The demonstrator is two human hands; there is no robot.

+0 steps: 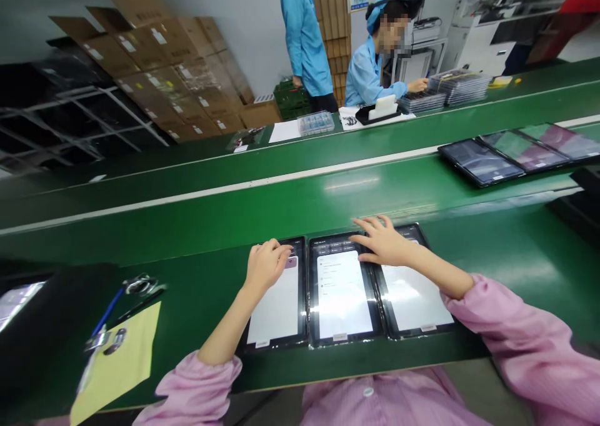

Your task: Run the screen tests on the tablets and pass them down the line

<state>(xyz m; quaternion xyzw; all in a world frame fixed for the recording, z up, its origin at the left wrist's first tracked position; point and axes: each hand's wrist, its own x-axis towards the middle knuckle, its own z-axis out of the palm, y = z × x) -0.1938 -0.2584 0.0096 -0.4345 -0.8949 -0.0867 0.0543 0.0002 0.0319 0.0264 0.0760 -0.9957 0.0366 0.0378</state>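
Three black-framed tablets lie side by side on the green bench, screens lit and facing up. My left hand (pixel 267 265) rests its fingertips on the upper right of the left tablet (pixel 279 307), over a small mauve patch on the screen. My right hand (pixel 382 240) is spread across the top edges of the middle tablet (pixel 342 295) and the right tablet (pixel 415 298). Neither hand holds anything. The top of the right tablet's screen is partly hidden under my right hand.
To the left lie a yellow sheet (pixel 117 363), a blue pen (pixel 105 313) and a black tablet-like slab (pixel 47 301). Several tablets (pixel 478 160) lie on the green conveyor belt (pixel 187 207) beyond. Further back, a seated co-worker (pixel 375 64) handles stacked devices, and a standing person (pixel 304 39) is nearby.
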